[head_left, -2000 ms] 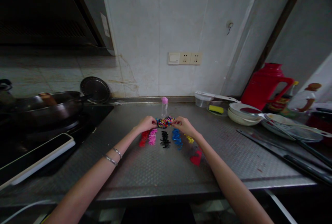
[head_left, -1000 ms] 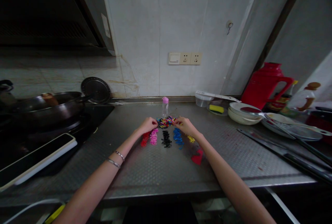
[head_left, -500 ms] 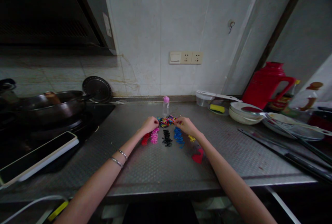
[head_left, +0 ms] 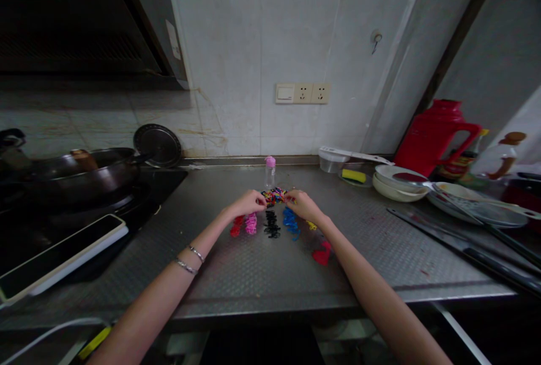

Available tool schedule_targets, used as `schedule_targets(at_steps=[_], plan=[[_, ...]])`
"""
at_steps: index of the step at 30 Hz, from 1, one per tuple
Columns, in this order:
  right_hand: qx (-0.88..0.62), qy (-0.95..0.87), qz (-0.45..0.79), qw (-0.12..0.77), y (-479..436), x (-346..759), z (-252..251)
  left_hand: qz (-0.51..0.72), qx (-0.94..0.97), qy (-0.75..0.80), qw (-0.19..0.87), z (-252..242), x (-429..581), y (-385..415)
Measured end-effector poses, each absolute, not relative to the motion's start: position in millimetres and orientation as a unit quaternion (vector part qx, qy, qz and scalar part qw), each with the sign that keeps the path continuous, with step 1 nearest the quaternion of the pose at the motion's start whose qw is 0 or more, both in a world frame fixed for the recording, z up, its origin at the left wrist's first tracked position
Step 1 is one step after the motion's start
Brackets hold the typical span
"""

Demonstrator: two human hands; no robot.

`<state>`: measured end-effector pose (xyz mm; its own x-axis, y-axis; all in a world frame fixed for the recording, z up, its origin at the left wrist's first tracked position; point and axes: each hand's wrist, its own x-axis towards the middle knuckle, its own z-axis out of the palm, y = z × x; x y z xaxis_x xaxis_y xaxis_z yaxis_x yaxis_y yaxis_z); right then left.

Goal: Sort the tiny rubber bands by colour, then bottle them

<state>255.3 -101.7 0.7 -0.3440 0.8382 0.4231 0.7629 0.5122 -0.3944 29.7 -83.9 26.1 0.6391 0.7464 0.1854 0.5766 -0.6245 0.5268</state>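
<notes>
A heap of mixed-colour small elastic bands [head_left: 276, 195] lies on the metal counter. My left hand [head_left: 252, 203] is at its left side, fingers pinched above the black bands [head_left: 271, 224]; what they hold, if anything, is too small to see. At the heap's right edge, my right hand [head_left: 299, 203] has its fingertips pressed together among the bands. Sorted bunches lie nearer me: red bands [head_left: 236, 226], pink bands [head_left: 251, 223], blue bands [head_left: 291, 223] and yellow bands [head_left: 311, 225], the yellow partly behind my right wrist.
Behind the heap stands a small clear bottle [head_left: 270, 173] with a pink cap. A red flat piece [head_left: 322, 255] lies by my right forearm. To the left are a phone-like device [head_left: 63, 258] and a pan [head_left: 93, 170]; bowls [head_left: 399, 187] and a red thermos [head_left: 435, 137] stand right.
My left hand has shifted right, from the heap's left end toward the black bands. My right hand has stayed almost in place.
</notes>
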Motion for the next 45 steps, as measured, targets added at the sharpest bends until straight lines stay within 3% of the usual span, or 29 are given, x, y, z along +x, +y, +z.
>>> schedule_targets(at_steps=[6, 13, 23, 33, 45], plan=[[-0.494, -0.82, 0.051, 0.283, -102, 256, 2, 0.168, 0.881, 0.354, 0.266, 28, 41, -95], [-0.469, -0.836, 0.084, 0.273, -99, 243, 9, 0.232, 0.849, 0.378, 0.288, 22, 29, -79], [-0.462, -0.864, 0.053, 0.191, -89, 219, 12, 0.304, 0.798, 0.44, 0.277, 16, 9, -60], [-0.482, -0.859, 0.05, 0.164, -83, 212, 7, 0.328, 0.79, 0.438, 0.277, 8, 3, -54], [-0.467, -0.834, 0.081, 0.282, -74, 219, 1, 0.336, 0.778, 0.452, 0.279, 9, 2, -54]])
